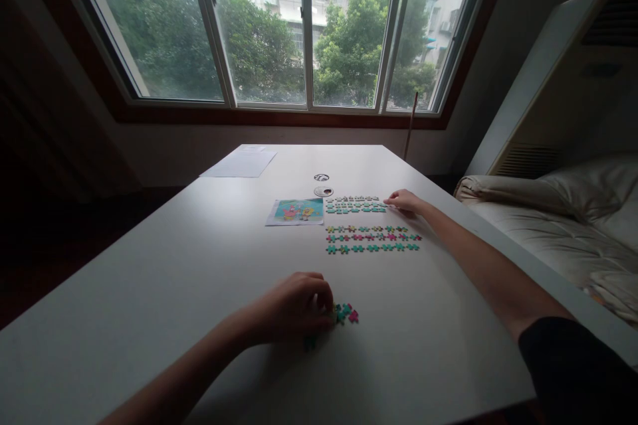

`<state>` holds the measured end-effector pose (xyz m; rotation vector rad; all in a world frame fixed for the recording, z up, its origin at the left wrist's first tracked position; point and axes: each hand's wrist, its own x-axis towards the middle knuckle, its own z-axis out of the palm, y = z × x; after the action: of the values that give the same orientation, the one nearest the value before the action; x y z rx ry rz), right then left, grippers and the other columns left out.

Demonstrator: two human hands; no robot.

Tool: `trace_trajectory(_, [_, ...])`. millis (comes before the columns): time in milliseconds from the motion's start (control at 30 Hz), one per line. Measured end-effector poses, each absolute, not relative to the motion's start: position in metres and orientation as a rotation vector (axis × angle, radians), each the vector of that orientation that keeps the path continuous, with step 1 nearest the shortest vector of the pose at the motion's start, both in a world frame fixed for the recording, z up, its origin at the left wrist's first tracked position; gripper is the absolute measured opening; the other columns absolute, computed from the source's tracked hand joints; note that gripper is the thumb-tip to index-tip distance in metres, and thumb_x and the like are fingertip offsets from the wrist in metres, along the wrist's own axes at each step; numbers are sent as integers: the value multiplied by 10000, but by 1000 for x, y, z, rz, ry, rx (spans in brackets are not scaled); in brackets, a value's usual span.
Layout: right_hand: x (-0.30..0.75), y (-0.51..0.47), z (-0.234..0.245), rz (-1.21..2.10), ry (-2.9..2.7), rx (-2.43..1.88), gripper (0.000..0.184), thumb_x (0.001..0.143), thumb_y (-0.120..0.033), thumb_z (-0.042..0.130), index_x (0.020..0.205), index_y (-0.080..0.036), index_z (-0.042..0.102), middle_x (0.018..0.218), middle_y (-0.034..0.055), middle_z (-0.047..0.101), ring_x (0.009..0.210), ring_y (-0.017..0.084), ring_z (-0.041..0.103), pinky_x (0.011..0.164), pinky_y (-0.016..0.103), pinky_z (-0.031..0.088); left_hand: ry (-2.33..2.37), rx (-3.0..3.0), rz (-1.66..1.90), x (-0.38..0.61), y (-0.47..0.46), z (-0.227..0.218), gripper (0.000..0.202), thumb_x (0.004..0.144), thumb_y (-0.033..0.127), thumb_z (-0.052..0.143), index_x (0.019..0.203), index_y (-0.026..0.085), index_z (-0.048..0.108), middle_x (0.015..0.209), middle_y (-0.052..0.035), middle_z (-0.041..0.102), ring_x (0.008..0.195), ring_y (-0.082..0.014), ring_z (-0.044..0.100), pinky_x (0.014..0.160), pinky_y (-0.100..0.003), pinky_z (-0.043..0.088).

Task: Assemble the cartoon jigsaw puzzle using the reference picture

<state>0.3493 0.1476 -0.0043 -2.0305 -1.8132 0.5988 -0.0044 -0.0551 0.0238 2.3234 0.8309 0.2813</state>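
My left hand (296,305) rests on the white table (174,292) near its front, fingers curled on a small cluster of teal and pink puzzle pieces (343,313). My right hand (406,201) reaches far across, fingertips pressed at the right end of the upper rows of puzzle pieces (356,205). Below those lie three longer rows of teal and pink pieces (373,238). A small colourful reference picture (296,211) lies left of the rows.
Two small round objects (323,184) sit behind the rows. A sheet of paper (240,163) lies at the table's far left. A thin stick (410,125) leans by the window. A bed with pale bedding (563,219) stands to the right.
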Motion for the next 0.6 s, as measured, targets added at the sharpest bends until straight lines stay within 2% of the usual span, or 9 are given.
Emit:
trace_trajectory(300, [347, 143, -10, 458, -1902, -1941, 262, 670, -359, 670, 848, -169, 692, 664, 22, 641, 555, 105, 529, 544, 199, 384, 832, 2238, 333, -2, -57, 25, 54, 680, 158, 628, 722, 164, 595, 725, 27, 526, 616, -84, 448, 559, -171, 356])
trace_trajectory(500, [340, 131, -1, 303, -1908, -1878, 194, 687, -315, 633, 803, -175, 700, 669, 23, 624, 598, 121, 527, 571, 216, 364, 842, 1932, 398, -1, -58, 31, 115, 702, 239, 644, 694, 142, 583, 643, 33, 529, 577, -80, 432, 510, -174, 340])
trace_trajectory(600, [329, 118, 9, 228, -1889, -1811, 248, 744, -349, 556, 841, -159, 683, 650, 26, 603, 591, 128, 507, 568, 231, 350, 840, 1764, 510, 0, -53, 28, 174, 698, 290, 659, 696, 133, 585, 617, 31, 536, 571, -81, 452, 537, -194, 365])
